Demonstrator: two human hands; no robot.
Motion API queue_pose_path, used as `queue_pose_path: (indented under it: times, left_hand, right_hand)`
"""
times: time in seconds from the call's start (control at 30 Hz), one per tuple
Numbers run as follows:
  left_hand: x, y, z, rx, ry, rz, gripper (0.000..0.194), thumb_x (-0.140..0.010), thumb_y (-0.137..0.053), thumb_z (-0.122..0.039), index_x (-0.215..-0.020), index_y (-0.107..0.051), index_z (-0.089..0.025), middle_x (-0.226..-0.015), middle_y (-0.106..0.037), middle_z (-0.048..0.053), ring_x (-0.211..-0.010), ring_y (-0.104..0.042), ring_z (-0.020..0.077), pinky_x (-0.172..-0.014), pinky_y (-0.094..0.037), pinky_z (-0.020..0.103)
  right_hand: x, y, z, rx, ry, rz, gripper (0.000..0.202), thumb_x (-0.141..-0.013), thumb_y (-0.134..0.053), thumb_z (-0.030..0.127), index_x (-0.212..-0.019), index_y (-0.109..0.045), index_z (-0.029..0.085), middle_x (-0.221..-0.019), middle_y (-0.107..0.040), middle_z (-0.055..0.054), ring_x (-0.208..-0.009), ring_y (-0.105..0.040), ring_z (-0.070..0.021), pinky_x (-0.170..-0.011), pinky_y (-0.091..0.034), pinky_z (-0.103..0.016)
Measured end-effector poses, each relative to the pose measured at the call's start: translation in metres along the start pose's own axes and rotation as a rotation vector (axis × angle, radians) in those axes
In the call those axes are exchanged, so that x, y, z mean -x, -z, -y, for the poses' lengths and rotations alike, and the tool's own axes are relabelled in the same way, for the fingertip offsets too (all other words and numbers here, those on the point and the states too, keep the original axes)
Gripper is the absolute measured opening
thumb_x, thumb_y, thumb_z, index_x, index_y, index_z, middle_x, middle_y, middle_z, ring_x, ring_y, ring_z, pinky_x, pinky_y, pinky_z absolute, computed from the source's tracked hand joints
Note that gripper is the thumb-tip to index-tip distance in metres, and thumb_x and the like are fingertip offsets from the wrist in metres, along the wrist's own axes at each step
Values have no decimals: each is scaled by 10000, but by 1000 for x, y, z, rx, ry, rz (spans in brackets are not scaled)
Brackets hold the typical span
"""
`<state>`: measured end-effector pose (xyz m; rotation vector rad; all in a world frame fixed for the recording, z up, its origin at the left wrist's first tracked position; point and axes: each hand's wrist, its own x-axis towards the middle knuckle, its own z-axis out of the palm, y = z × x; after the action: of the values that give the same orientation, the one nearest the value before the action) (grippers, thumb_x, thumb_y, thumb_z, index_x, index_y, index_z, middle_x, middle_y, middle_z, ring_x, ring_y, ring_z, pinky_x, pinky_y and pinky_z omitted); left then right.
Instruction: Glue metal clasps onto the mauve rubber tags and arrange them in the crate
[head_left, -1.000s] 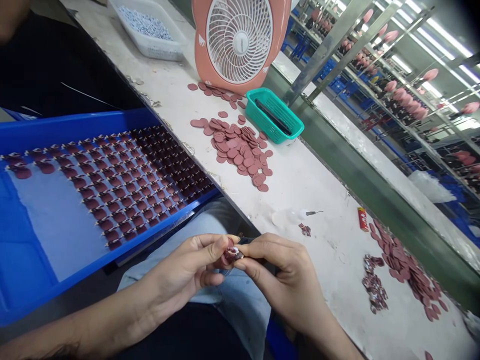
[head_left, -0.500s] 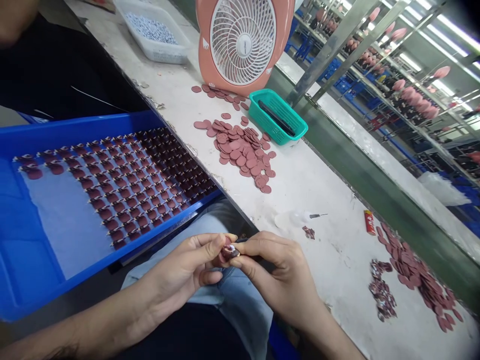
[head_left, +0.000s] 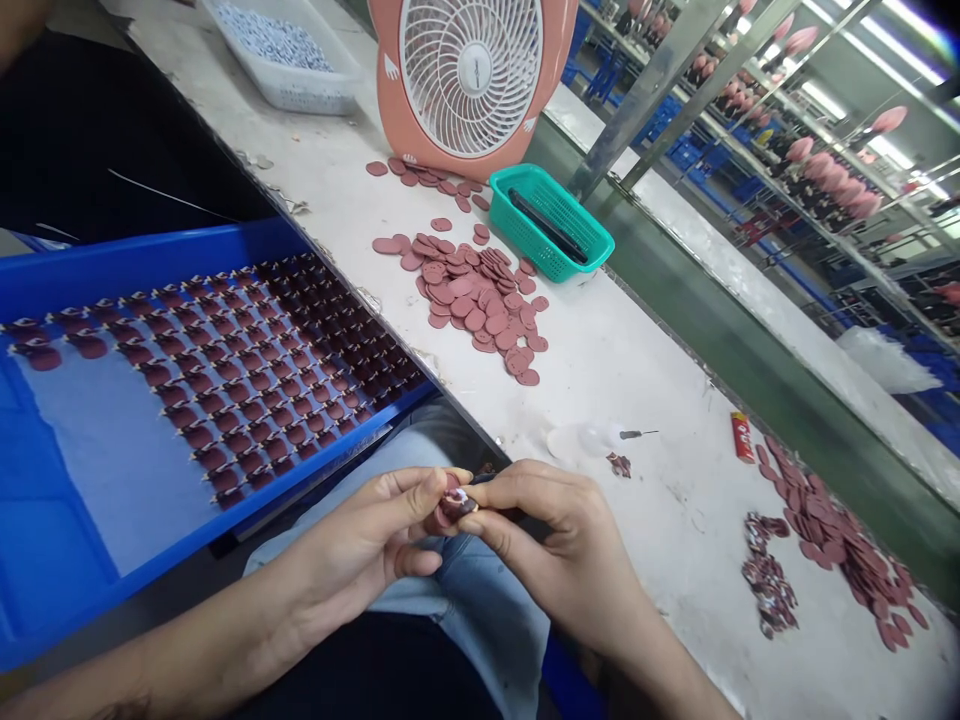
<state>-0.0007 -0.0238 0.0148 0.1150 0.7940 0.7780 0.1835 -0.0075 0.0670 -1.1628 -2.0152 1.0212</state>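
Note:
Over my lap, my left hand [head_left: 390, 525] pinches a small reddish-brown oval piece [head_left: 442, 515] between thumb and fingers. Thumb and forefinger of my right hand [head_left: 551, 535] grip a small dark brown and white piece [head_left: 459, 503], which is pressed against the oval. Fingertips partly hide both pieces. To the left, a blue tray [head_left: 150, 555] holds rows of small assembled pieces [head_left: 255, 400], each with a reddish-brown oval part. On the table, a clear bottle with a needle tip [head_left: 600, 434] lies beyond my right hand, beside a few brown and white pieces [head_left: 619, 464].
Reddish-brown ovals lie in a middle pile [head_left: 480, 300] and a right pile [head_left: 840, 530], beside brown and white pieces [head_left: 769, 575]. A pink fan [head_left: 474, 75], green basket [head_left: 551, 225], white bin [head_left: 300, 92] and red-yellow tube [head_left: 742, 437] stand or lie about. A dark-clothed person [head_left: 105, 140] is at upper left.
The view has shifted slightly, so the tray and fan appear a little farther left. Both hands keep nearly the same grip on the small pieces.

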Motion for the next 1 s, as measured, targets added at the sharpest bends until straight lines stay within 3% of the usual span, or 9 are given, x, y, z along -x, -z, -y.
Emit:
queue_pose_path:
  times: [0.17, 0.3, 0.4, 0.5, 0.6, 0.77, 1.0]
  left_hand:
    - [-3, -3, -4, -48, 26, -17, 446, -547, -1003, -478, -857, -828, -209, -739, -659, 10, -686, -622, 127, -430, -506, 117]
    - [-7, -1, -8, -124, -9, 34, 551, -636, -928, -589, -1017, -811, -209, -930, -693, 63, -875, -678, 205, -502, -559, 172]
    - [-9, 0, -8, -129, -192, -101, 602, -612, -945, -577, -1080, -773, -241, -1044, -695, 57, -900, -663, 207, -546, -588, 210]
    - [-10, 0, -7, -179, -449, -257, 477, -556, -1006, -446, -881, -747, -213, -824, -672, 2, -683, -584, 142, -461, -500, 173]
    - [-11, -2, -9, -284, -580, -278, 388, -547, -1009, -359, -758, -732, -186, -676, -647, -2, -595, -539, 134, -424, -412, 182]
    - [-10, 3, -18, -333, -658, -326, 296, -597, -974, -339, -737, -762, -188, -766, -730, 53, -651, -576, 169, -493, -409, 236]
    - [-2, 20, -27, -355, -681, -400, 255, -747, -862, -420, -787, -780, -182, -844, -759, 78, -612, -560, 153, -440, -384, 226]
  right_hand:
    - [-1, 5, -2, -5, 4, -4, 62, -913, -749, 196, -965, -773, 219, -824, -745, 7, -742, -686, -94, -688, -531, -203]
    - [-2, 5, -3, 71, 64, -79, 107, -913, -735, 173, -1003, -766, 223, -805, -703, 13, -726, -657, -92, -664, -531, -205]
    - [-4, -5, -5, 260, 135, -246, 139, -914, -717, 159, -1039, -754, 207, -812, -684, -4, -690, -630, -107, -617, -527, -225]
    - [-8, -25, -11, 508, 265, -425, 152, -921, -702, 139, -1066, -728, 176, -799, -681, -33, -686, -606, -142, -609, -517, -271]
    - [-13, -44, -16, 674, 376, -503, 204, -930, -685, 117, -1129, -691, 155, -788, -692, -55, -685, -581, -166, -617, -499, -300]
    - [-24, -63, -21, 699, 445, -480, 208, -955, -658, 143, -1159, -687, 165, -789, -693, -56, -677, -554, -171, -616, -473, -307]
    - [-41, -78, -13, 621, 494, -428, 183, -921, -706, 118, -1099, -705, 159, -783, -700, -50, -667, -602, -158, -629, -505, -297]
